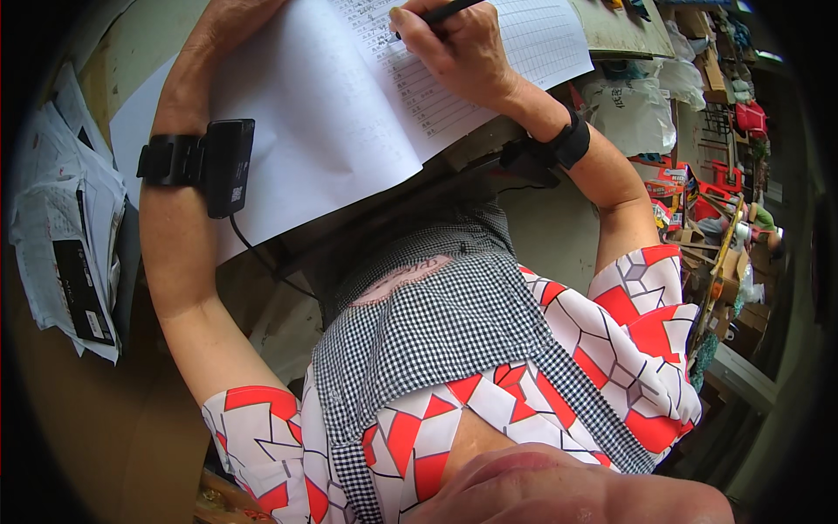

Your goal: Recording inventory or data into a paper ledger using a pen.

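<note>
Black and slim, the pen (452, 10) is in the right hand (463, 54), whose grip is closed around it, thumb and fingers pinching it near the tip. The tip points down and left onto the form (532, 54), a white sheet ruled in rows and columns, with handwriting in its upper left part. The form lies on the worktop (131, 54), at the top of the view and slanted. Left of it, a white page (305, 113) bulges up in a curve, its lower right edge lying over the form. The left hand (244, 16) is by the upper left edge of the page; the picture's upper edge cuts off its fingers, so how its grip stands I can't tell.

A black strap (173, 160) rings the left forearm, with a flat black box (230, 168) beside it over the page; a cable (253, 253) runs down from the box. A black band (572, 142) circles the right wrist. Nearer the body, the person wears a black-and-white checked apron (436, 327) over a red-and-white patterned shirt (642, 341).

Further out at left, papers (61, 201) are piled loosely. At right, a whitish plastic bag (633, 118) sits near the worktop's edge, with red-printed packs (668, 194) below it.
</note>
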The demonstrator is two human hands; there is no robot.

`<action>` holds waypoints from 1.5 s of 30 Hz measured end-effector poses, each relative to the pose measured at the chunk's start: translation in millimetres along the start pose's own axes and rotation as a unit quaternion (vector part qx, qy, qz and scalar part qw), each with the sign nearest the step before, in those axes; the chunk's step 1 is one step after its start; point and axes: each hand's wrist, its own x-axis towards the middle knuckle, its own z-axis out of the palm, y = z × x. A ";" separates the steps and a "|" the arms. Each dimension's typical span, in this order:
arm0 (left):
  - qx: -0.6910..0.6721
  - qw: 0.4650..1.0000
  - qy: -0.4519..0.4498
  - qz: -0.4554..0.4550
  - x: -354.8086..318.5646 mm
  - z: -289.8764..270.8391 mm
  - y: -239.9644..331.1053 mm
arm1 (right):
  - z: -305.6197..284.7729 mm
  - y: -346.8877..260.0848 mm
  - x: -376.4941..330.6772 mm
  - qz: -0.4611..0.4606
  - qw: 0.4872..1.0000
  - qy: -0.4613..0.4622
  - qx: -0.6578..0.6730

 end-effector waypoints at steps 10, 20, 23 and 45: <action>0.014 1.000 -0.001 -0.024 9.0 0.9 -10.5 | -0.7 -2.3 0.2 0.031 1.000 0.005 -0.005; 0.008 1.000 -0.005 -0.001 4.9 -1.7 -8.1 | 1.1 -1.5 -0.1 0.026 1.000 0.015 -0.010; 0.007 1.000 -0.001 0.007 -3.4 -3.6 0.2 | 2.7 -1.3 0.6 0.014 1.000 0.013 -0.005; 0.012 1.000 0.004 -0.012 1.4 -6.9 -14.4 | 3.2 -5.1 2.9 0.007 1.000 0.010 -0.002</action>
